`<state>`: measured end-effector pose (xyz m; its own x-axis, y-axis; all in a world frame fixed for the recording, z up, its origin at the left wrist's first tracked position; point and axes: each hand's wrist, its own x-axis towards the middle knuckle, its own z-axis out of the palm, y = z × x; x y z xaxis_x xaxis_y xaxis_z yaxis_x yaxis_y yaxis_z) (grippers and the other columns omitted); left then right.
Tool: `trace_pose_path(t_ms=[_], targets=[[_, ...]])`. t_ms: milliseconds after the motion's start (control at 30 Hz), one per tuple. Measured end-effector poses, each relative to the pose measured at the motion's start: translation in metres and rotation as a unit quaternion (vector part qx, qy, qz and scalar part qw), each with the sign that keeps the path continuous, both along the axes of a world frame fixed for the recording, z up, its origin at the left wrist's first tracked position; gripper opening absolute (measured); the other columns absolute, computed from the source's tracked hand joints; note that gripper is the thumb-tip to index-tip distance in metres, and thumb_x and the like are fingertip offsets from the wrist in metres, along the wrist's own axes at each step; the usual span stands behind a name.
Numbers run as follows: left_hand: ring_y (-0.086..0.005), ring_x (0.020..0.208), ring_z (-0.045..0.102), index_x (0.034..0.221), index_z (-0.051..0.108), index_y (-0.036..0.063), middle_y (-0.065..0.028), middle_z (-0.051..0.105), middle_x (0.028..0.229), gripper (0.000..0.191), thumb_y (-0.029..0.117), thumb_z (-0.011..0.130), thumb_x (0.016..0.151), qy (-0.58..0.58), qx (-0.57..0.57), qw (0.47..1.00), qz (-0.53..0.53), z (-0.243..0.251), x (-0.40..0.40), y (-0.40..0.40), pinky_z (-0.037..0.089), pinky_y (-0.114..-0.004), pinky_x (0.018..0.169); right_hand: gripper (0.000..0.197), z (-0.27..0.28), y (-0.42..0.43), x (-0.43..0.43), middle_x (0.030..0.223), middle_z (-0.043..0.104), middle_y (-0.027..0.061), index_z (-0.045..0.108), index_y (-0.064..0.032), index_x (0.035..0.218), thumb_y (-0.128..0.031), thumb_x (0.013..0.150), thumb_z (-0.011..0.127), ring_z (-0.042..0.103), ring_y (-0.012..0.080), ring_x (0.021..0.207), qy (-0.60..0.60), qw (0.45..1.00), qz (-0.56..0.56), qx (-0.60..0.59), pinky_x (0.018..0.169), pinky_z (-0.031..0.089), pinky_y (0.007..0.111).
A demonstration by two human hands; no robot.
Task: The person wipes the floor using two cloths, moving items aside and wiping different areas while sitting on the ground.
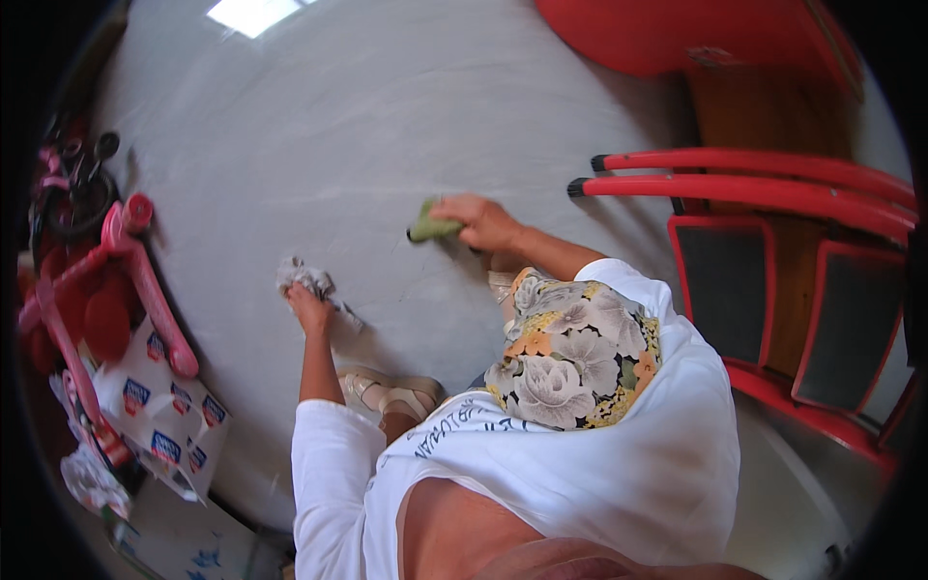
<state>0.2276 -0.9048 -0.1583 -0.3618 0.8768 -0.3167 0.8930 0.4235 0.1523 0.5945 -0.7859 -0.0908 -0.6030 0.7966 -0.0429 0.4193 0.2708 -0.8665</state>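
My right hand [480,221] grips a green cloth or pad [433,225] against the grey floor [348,159]. A small dark end sticks out at the pad's left side; what it belongs to cannot be told. To the left, my left hand [312,308] clutches a crumpled greyish-white rag [303,272] low over the floor. Part of that rag hangs out on the right of the wrist. Between and behind my arms are my feet in light strapped sandals [391,391]. Floral fabric [580,348] covers my bent knee.
Red metal legs [725,183] with black caps reach in from the right, beside dark panels framed in red [721,290]. A round red top [652,32] stands at upper right. On the left are a pink scooter-like frame [156,297], a small bicycle [80,196] and a printed white bag [163,413].
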Motion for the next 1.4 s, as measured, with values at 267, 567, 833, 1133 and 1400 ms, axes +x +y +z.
trace_pose_path(t_ms=[267, 567, 833, 1133, 1400], targets=[[-0.0413, 0.1, 0.034, 0.106, 0.033, -0.0094, -0.0262, 0.039, 0.102, 0.056, 0.003, 0.053, 0.056, 0.027, 0.027, 0.999, -0.036, -0.017, -0.018, -0.007, 0.025, -0.044, 0.092, 0.027, -0.003, 0.134, 0.134, 0.109, 0.046, 0.0107, 0.049, -0.0102, 0.103, -0.013, 0.077, 0.042, 0.044, 0.0326, 0.102, -0.467, 0.796, -0.379, 0.071, 0.077, 0.039, 0.049], [-0.0437, 0.102, 0.031, 0.109, 0.028, -0.0113, -0.0274, 0.034, 0.106, 0.061, 0.001, 0.053, 0.056, -0.008, 0.003, 0.999, -0.036, 0.015, 0.003, 0.006, 0.024, -0.046, 0.092, 0.025, 0.001, 0.145, 0.17, 0.109, 0.047, 0.0077, 0.053, -0.0119, 0.102, -0.014, 0.079, 0.043, 0.045, 0.0303, 0.101, -0.505, 0.697, -0.508, 0.031, 0.084, 0.035, 0.049], [-0.0459, 0.114, 0.021, 0.116, 0.02, -0.0169, -0.0327, 0.024, 0.12, 0.068, 0.002, 0.05, 0.058, 0.006, -0.043, 0.998, -0.039, 0.028, 0.028, 0.009, 0.015, -0.045, 0.099, 0.039, -0.026, 0.137, 0.324, 0.123, 0.039, 0.013, 0.047, -0.0127, 0.114, -0.028, 0.078, 0.047, 0.039, 0.0294, 0.112, -0.593, 0.572, -0.524, -0.216, 0.088, 0.032, 0.051], [-0.0455, 0.119, 0.016, 0.118, 0.016, -0.0184, -0.034, 0.02, 0.123, 0.068, 0.001, 0.049, 0.062, 0.062, -0.102, 0.993, -0.003, 0.03, 0.024, 0.006, 0.014, -0.043, 0.101, 0.047, -0.014, 0.118, 0.086, 0.11, 0.038, 0.0052, 0.04, -0.0232, 0.117, -0.012, 0.072, 0.048, 0.038, 0.0281, 0.102, -0.529, 0.741, -0.405, 0.079, 0.071, 0.038, 0.05], [-0.0449, 0.109, 0.027, 0.111, 0.025, -0.0141, -0.0298, 0.031, 0.113, 0.056, 0.001, 0.05, 0.064, 0.008, -0.036, 0.999, -0.013, 0.021, 0.016, 0.015, 0.024, -0.044, 0.095, 0.031, -0.016, 0.039, -0.013, 0.094, 0.054, 0.0124, 0.055, -0.0054, 0.096, -0.003, 0.065, 0.051, 0.051, 0.0273, 0.089, -0.071, 0.977, -0.191, 0.056, 0.076, 0.041, 0.032]])
